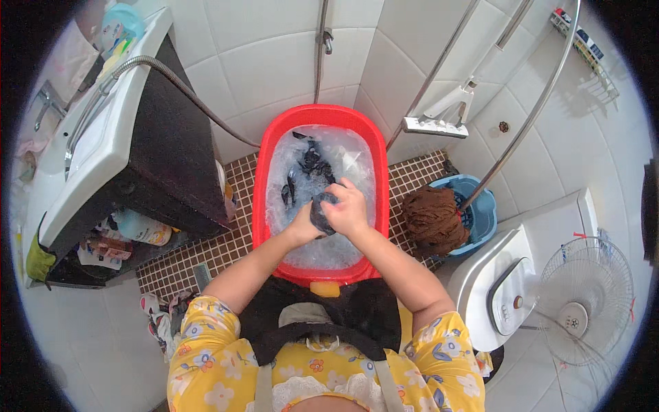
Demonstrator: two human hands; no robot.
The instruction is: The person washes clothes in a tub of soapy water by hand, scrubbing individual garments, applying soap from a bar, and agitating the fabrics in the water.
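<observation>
A bunched dark wet cloth (320,214) is gripped between both my hands, above the soapy water. My left hand (303,227) is closed around its lower left side. From the right, my right hand (347,209) presses over it with bent fingers. Below is a red plastic tub (261,185) filled with foamy water. Black fabric (312,162) floats in the far part of the tub, and pale cloth or foam (351,165) shows beside it. The exact kind of garment in my hands cannot be made out.
Left stands a sink cabinet (171,137) with a metal hose (185,93) hanging toward the tub. On the right are a blue basket (484,213) with a brown mop head (434,221), a white squeegee mop (436,126), a toilet (480,295) and a wire-caged fan (583,302).
</observation>
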